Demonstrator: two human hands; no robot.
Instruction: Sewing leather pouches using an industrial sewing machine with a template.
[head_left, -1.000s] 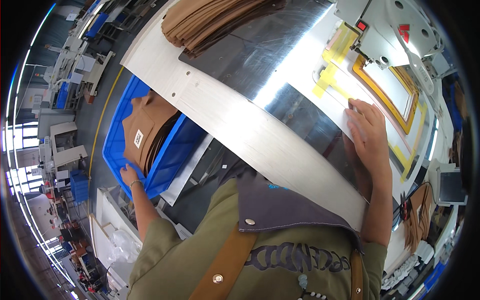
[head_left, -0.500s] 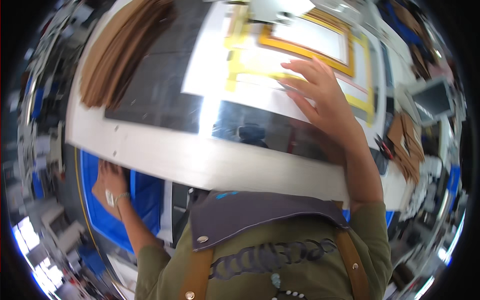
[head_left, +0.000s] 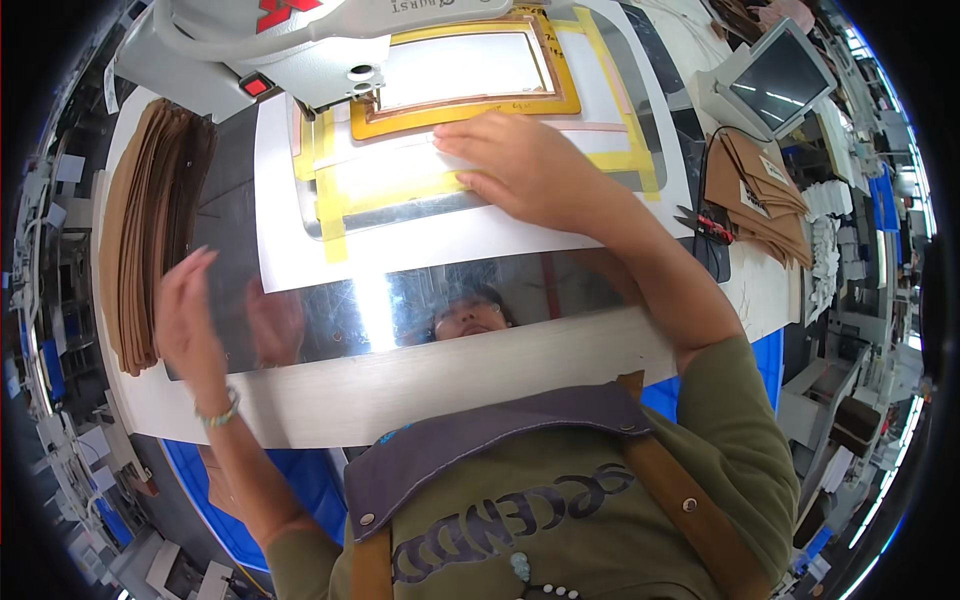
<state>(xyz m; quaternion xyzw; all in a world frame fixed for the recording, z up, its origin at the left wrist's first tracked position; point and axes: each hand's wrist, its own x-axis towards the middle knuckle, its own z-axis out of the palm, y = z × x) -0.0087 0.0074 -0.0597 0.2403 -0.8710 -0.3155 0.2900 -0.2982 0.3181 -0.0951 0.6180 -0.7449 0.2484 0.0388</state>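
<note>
our right hand lies flat and released, palm down, fingers spread, on the clear template sheet bordered with yellow tape, which sits on the white panel toward the far edge of the desk. the fingertips reach the near side of the yellow frame under the head of the white sewing machine at the far edge. our left hand hovers open, grasping nothing, fingers extended, above the left part of the desk, just beside a stack of brown leather pieces that runs along the left edge. between the white panel and the near edge a shiny metal plate mirrors the scene. at the right edge we see a second pile of brown pieces, small snips beside it, and a tilted control screen at the far right corner. a blue bin shows below the near edge.
</note>
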